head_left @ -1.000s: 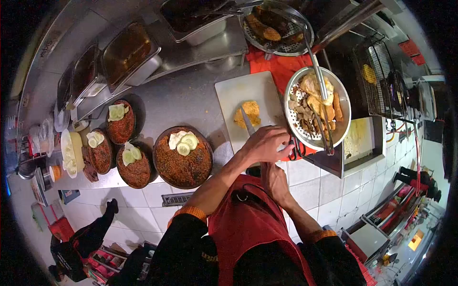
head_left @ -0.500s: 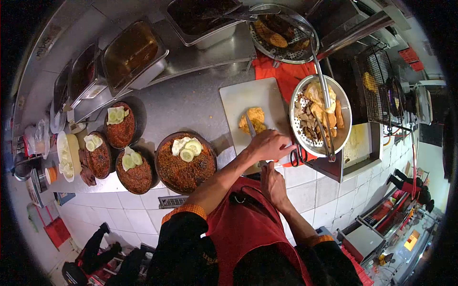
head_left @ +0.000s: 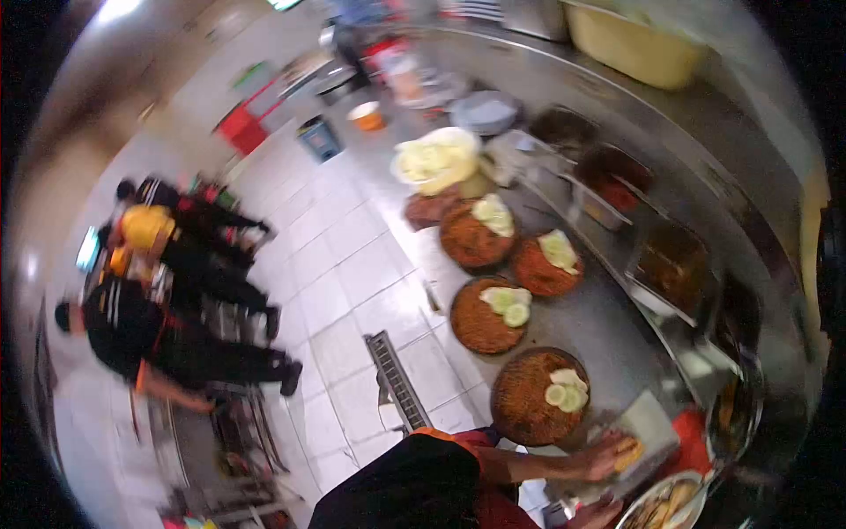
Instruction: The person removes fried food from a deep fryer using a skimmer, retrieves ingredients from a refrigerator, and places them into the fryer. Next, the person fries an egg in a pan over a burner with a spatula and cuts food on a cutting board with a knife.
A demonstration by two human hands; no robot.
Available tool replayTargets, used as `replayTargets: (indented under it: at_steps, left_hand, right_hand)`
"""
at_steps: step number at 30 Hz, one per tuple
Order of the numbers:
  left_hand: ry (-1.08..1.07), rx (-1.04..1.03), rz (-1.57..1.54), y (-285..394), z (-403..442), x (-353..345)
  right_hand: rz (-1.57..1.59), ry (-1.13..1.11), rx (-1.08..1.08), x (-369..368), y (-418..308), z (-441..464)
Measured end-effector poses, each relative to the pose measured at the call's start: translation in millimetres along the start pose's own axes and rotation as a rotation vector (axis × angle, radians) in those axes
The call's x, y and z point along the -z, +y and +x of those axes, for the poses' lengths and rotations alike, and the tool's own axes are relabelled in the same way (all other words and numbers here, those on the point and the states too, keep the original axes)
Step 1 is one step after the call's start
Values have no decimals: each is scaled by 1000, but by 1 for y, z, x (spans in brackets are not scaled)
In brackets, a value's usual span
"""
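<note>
My left hand reaches over the pale cutting board, its fingers closed on a golden fried piece of food. Low in the view and partly cut off is my right hand, blurred beside a shiny metallic object whose kind I cannot make out. Close by my left forearm sits a large dark round plate spread with reddish-brown paste, topped with cucumber slices and white leaves. At the bottom edge a metal bowl holds fried food.
Several smaller plates of paste stand along the steel counter, near a bowl of pale cut vegetables. Metal food pans line the raised shelf. A red cloth lies beyond the board. Other people stand across the tiled floor.
The view has swung left and tilted up, bringing the floor and other people into sight. My left hand has moved onto the fried piece. The knife seen earlier no longer shows clearly.
</note>
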State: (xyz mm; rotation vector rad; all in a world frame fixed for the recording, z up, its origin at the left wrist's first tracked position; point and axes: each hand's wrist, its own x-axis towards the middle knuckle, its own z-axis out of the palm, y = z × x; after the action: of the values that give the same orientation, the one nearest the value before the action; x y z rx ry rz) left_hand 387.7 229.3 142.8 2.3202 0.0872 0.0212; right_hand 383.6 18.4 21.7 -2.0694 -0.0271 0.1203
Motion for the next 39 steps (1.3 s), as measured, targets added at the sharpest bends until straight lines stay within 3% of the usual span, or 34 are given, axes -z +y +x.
replayTargets:
  at_steps: [1,4,7,13,16,22,28,29,31,33,35,36,37,38,39]
  left_hand:
    - [521,-168,105,-18,-6,-51]
    - [416,-46,70,-9,-4,-50]
    - [91,139,-252,8,-15,-6]
    - [590,10,24,-3,-17,-53]
    - [517,101,-175,7,-23,-40]
    - [383,320,-206,12,-23,-35]
    - [366,295,-212,-11,-14,-64]
    - [295,335,-286,2,-21,-37]
    - [503,251,-290,-13,-19,-62]
    - [537,188,-187,-18,-24,-64]
    - [545,130,-84,-22,-27,-59]
    - [429,281,-72,-22,-25,-60]
    - [542,229,-184,-6,-26,-29]
    - [543,129,-96,-11,-28,-28]
    - [513,90,-186,-15,-26,-24]
  right_hand:
    - [-81,-48,43,-18,-44,6]
    - [-160,-175,173,-50,-79,28]
    - [-181,-255,240,-65,-99,34]
    - [-209,-342,292,-74,-117,32]
    - [-219,-362,308,-73,-119,31]
    - [-257,-363,301,-66,-122,24]
    - [-300,-324,270,-44,-114,16]
    - [-310,-313,265,-40,-110,13]
    - [-322,-282,248,-16,-98,9]
    - [-381,-227,254,21,-83,-10]
    - [-495,-190,400,39,-75,-33]
    - [-538,-202,406,42,-73,-42]
    - [-559,-227,370,40,-84,-48]
    - [-438,-390,75,40,-121,-47]
    - [-426,-261,79,38,-141,-55]
